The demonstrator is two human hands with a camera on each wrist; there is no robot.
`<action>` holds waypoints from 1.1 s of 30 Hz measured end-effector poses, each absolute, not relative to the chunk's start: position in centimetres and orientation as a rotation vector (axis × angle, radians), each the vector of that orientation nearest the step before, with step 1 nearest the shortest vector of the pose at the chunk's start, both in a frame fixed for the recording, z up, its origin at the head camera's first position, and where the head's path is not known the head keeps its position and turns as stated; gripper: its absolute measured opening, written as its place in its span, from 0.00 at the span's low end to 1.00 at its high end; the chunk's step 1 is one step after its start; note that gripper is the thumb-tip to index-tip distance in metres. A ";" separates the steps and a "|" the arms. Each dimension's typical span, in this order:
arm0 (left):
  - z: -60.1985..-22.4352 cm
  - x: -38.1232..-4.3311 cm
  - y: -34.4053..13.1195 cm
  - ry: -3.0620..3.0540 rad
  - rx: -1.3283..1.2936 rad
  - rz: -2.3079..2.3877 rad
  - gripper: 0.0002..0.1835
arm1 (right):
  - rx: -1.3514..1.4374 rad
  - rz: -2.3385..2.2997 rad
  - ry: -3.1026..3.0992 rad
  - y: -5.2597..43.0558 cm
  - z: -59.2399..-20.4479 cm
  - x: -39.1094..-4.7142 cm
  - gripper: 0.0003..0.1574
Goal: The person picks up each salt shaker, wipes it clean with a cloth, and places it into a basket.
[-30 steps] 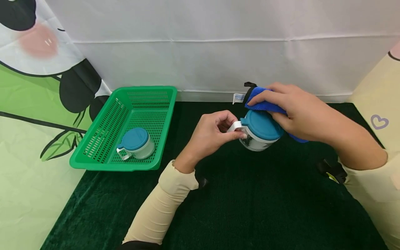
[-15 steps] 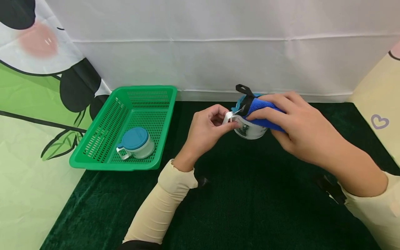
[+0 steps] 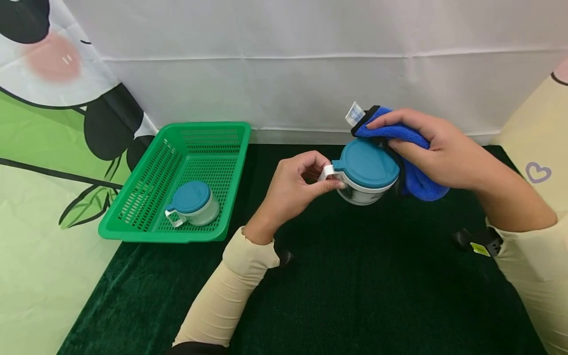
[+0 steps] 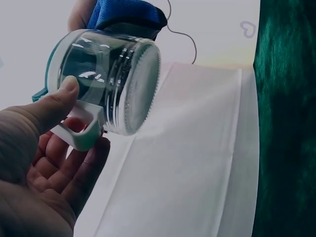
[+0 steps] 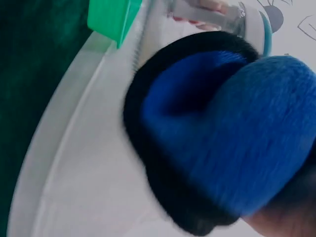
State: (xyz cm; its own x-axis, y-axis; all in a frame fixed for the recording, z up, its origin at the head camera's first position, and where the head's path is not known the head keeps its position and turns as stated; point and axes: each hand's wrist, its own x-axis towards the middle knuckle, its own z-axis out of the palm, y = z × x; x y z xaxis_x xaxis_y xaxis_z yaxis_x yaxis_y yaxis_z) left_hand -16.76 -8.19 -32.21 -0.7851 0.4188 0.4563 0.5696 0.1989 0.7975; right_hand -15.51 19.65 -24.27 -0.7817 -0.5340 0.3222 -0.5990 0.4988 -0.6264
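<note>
My left hand (image 3: 296,185) grips the white handle (image 4: 84,127) of a clear glass jar (image 4: 101,69), thumb laid against the glass. The jar has a blue lid (image 3: 370,163) and is held up over the dark green cloth, its ridged base showing in the left wrist view. A folded blue cloth (image 3: 419,180) with black edging and a white tag is pinched in my right hand (image 3: 437,148). The cloth sits at the far right side of the jar, close against the lid's edge. In the right wrist view the bunched cloth hides most of that hand.
To the left stands a green plastic basket (image 3: 241,190) with slotted walls. Inside it is a second lidded jar (image 3: 206,213) with a blue top and white handle. Dark green fabric (image 3: 355,296) covers the table, and a white sheet (image 3: 288,88) hangs behind it.
The right hand and cloth swept across the lid toward the left, then back up and right, uncovering the lid. The left hand shifted slightly left with the jar.
</note>
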 end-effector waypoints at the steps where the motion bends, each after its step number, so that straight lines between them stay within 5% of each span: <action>1: -32.2 -16.7 -8.2 -2.335 -0.960 -1.629 0.09 | 1.010 1.095 -2.678 19.5 -24.0 -15.6 0.25; 11: -32.2 -16.6 -7.7 -2.373 -0.859 -1.591 0.10 | 1.048 0.428 -2.684 16.8 -23.3 -13.4 0.28; 19: -32.1 -16.9 -8.3 -2.326 -0.782 -1.660 0.10 | 1.186 0.491 -2.601 18.7 -23.2 -12.4 0.38; 33: -32.4 -16.5 -7.4 -2.312 -0.842 -1.681 0.09 | 1.212 0.335 -2.605 17.0 -22.7 -13.0 0.32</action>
State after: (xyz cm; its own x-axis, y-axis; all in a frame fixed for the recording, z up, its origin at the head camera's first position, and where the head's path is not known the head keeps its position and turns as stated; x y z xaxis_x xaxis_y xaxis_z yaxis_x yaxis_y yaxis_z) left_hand -16.50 -7.37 -32.44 -0.8284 0.3444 0.4417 0.5264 0.2091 0.8241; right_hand -13.00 17.01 -22.72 -0.6236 -0.7143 0.3176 -0.7715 0.6280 -0.1024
